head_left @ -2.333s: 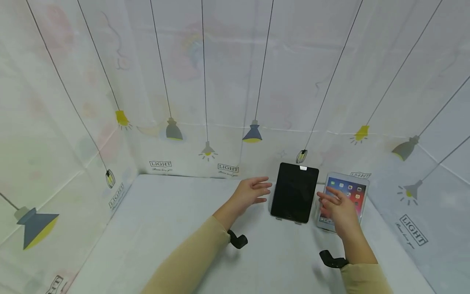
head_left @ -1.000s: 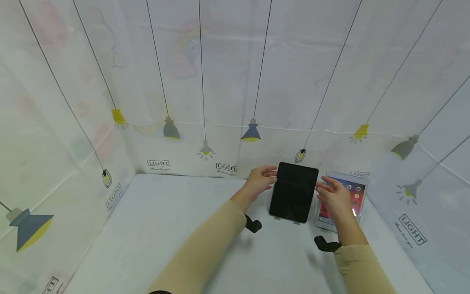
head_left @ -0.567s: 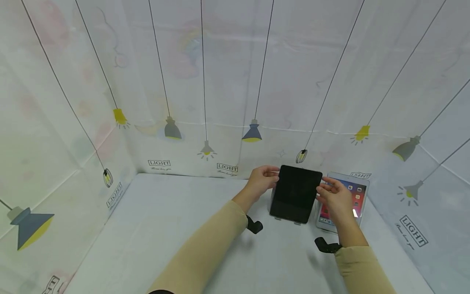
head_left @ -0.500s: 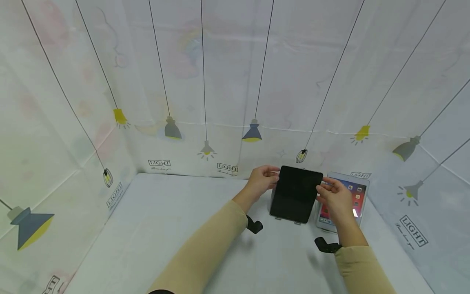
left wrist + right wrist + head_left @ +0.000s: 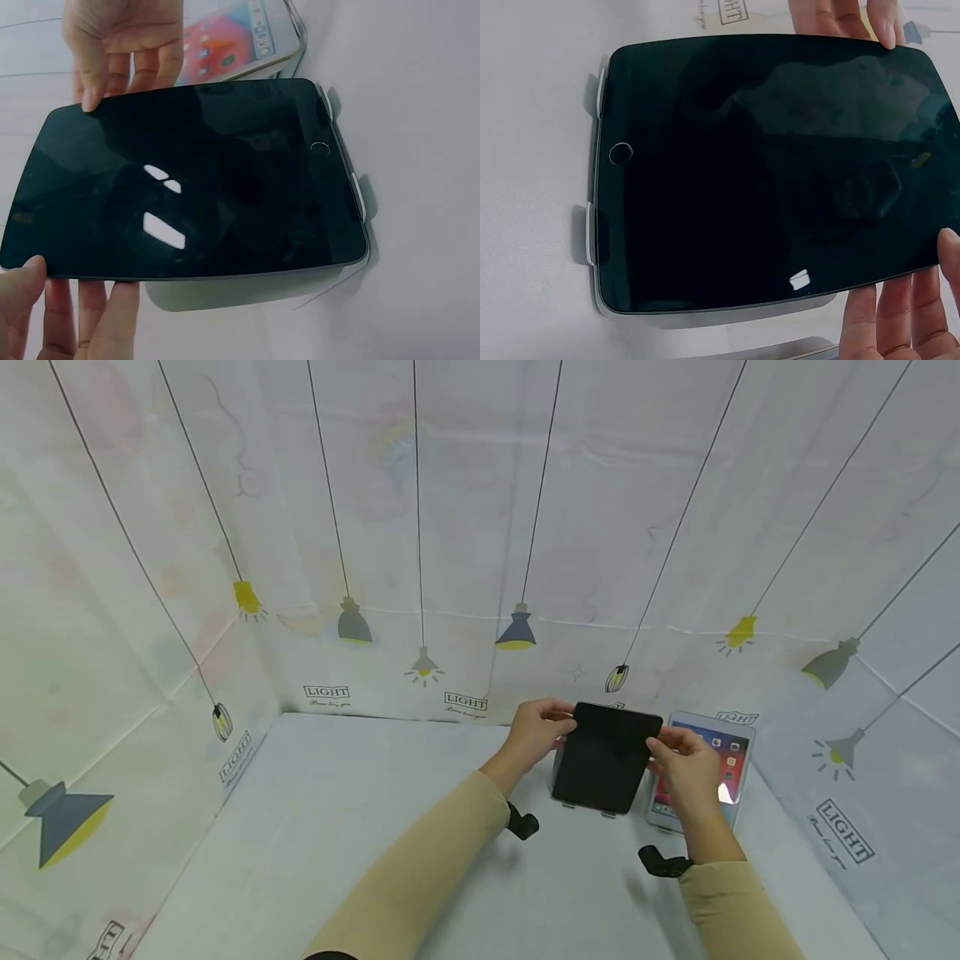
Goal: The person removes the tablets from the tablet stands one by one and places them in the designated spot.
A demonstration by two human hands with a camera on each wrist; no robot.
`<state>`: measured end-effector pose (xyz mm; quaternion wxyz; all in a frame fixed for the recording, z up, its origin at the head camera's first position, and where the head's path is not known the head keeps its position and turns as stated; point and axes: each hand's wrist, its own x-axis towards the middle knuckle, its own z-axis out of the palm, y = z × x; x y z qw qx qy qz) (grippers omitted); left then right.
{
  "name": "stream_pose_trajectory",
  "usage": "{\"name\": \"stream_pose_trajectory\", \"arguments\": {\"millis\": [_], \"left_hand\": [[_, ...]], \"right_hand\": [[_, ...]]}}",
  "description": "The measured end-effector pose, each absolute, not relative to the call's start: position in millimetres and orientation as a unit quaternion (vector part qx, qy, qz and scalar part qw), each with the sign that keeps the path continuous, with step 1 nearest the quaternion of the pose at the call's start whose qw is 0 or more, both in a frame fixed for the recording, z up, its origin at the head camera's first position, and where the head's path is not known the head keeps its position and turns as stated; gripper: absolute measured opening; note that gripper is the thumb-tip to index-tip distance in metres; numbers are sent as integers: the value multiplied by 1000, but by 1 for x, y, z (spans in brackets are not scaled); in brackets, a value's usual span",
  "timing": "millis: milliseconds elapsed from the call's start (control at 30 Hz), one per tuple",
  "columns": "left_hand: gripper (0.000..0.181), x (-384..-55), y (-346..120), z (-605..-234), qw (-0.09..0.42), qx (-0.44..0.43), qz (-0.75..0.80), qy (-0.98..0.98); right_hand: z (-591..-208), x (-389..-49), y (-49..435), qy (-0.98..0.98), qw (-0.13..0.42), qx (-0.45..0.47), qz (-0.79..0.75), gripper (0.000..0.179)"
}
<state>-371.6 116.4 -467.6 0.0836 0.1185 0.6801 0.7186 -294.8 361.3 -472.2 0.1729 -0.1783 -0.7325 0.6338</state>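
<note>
A black-screened tablet leans on a pale stand, its lower edge against two small lips. My left hand pinches its upper left edge, thumb on the front and the other fingers behind. On the opposite edge, my right hand holds the tablet the same way. The left wrist view shows a gap between the tablet's back and the stand. Just right of it stands a white tablet with a lit home screen, partly hidden behind my right hand.
The white table extends to the left and front. Behind it hangs a pale backdrop printed with lamps and "LIGHT" labels. A black wrist mount sits on the left wrist and another mount on the right.
Both hands have moved in from beside the black tablet and taken hold of its side edges. Its top has tipped forward, away from the stand. The white tablet has stayed in place.
</note>
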Motion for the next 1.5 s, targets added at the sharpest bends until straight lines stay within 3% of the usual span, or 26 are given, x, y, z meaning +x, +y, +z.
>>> {"name": "stream_pose_trajectory", "arguments": {"millis": [400,1100,1500], "left_hand": [[17,-363,109,-461,79,122,723,676],[20,-363,71,-477,100,94,705,695],[22,-355,46,-486,114,75,704,696]], "right_hand": [[-467,-292,355,-722,195,-176,640,27],[-469,-287,326,-780,117,-163,592,38],[-482,-285,305,-752,77,-162,634,33]]}}
